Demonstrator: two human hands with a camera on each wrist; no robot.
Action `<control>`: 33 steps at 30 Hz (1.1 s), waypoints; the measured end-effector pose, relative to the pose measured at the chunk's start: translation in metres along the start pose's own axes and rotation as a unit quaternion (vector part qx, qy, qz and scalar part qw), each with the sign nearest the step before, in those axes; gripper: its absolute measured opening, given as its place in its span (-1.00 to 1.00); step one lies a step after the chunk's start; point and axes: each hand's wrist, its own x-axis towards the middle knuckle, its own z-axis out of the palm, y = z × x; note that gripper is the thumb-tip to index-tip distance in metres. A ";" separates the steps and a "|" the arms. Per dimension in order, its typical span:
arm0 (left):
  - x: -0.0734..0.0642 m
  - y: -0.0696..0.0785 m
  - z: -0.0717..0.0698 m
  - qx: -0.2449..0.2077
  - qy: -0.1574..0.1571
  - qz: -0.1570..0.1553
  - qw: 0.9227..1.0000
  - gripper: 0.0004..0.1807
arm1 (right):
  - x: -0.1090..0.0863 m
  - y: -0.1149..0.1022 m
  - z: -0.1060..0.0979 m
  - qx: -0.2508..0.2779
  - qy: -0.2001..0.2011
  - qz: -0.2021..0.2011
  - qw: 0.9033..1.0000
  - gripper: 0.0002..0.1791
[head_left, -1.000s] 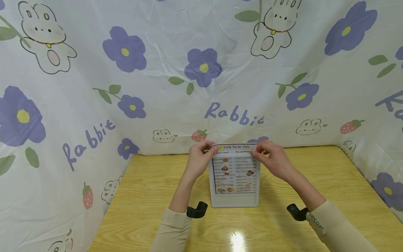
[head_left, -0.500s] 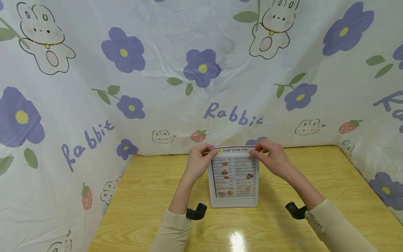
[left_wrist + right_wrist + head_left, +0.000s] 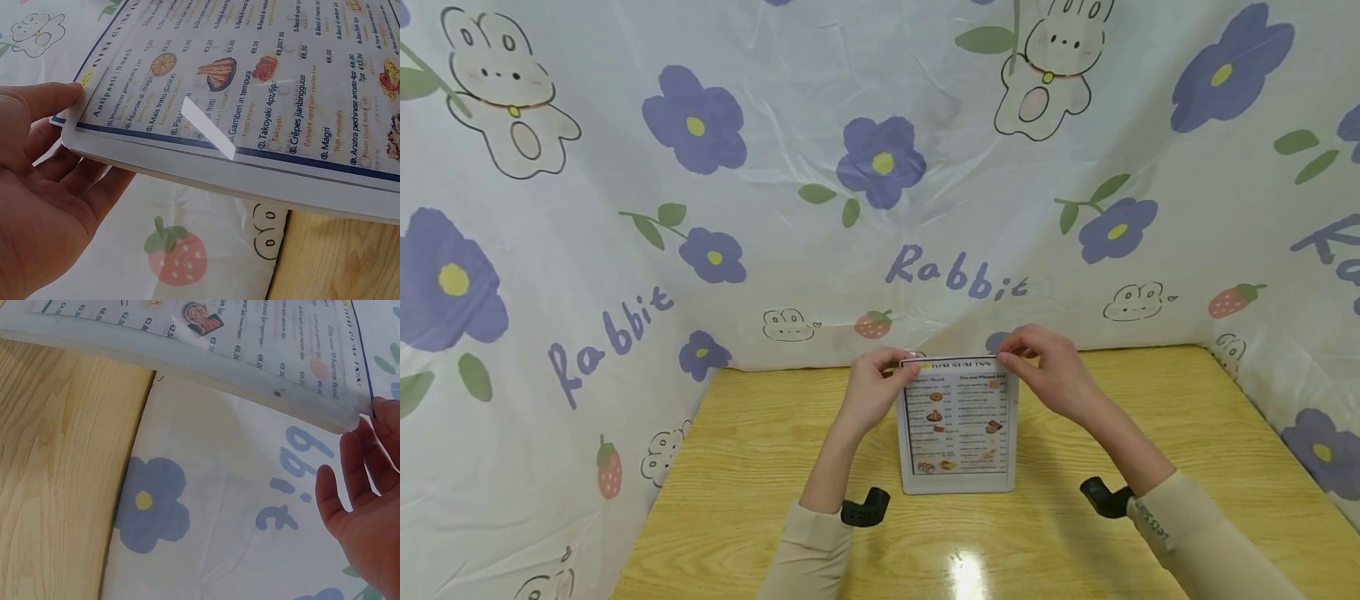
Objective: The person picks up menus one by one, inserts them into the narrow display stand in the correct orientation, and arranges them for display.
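Observation:
A printed menu (image 3: 958,425) headed "DIM SUM INN" sits almost fully inside a clear-fronted, pale-edged display stand (image 3: 958,484), which stands upright on the table. Only a narrow top strip of the sheet sticks out above the stand. My left hand (image 3: 871,392) pinches the sheet's top left corner; in the left wrist view its thumb (image 3: 53,97) lies on the front and the other fingers are behind. At the top right corner my right hand (image 3: 1054,373) pinches the sheet's edge, its remaining fingers (image 3: 353,465) spread beside the stand's corner.
The stand rests on a wood-grain table (image 3: 760,467). Behind and at both sides hangs a white cloth (image 3: 805,283) printed with rabbits, flowers and strawberries. Black wrist mounts (image 3: 867,507) show below each hand.
The menu has slid down inside the stand, its heading now near the stand's top edge. Both hands stay at its top corners; the right hand's fingers have shifted slightly up and left.

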 end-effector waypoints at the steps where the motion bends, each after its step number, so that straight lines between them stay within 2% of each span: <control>1: 0.000 0.000 0.000 -0.001 0.000 0.002 1.000 -0.84 | 0.000 0.000 0.000 0.000 -0.001 -0.001 1.000 -0.95; 6: 0.000 -0.001 0.000 -0.021 0.007 0.009 1.000 -0.85 | 0.001 -0.001 0.000 -0.003 -0.002 -0.006 1.000 -0.94; 11: -0.001 -0.001 0.000 -0.043 0.032 0.013 0.998 -0.87 | 0.001 0.002 0.001 -0.006 -0.007 -0.007 1.000 -0.96; 15: -0.003 -0.001 0.000 -0.034 0.043 0.017 0.998 -0.90 | 0.000 0.005 0.002 -0.012 -0.018 0.000 1.000 -0.94; 26: -0.009 -0.008 -0.001 -0.026 0.044 0.015 0.999 -0.91 | -0.004 0.008 0.004 -0.019 -0.018 0.005 1.000 -0.96; 33: -0.010 -0.010 0.000 -0.018 0.043 0.039 0.998 -0.92 | -0.008 0.012 0.006 -0.025 0.004 -0.008 1.000 -0.95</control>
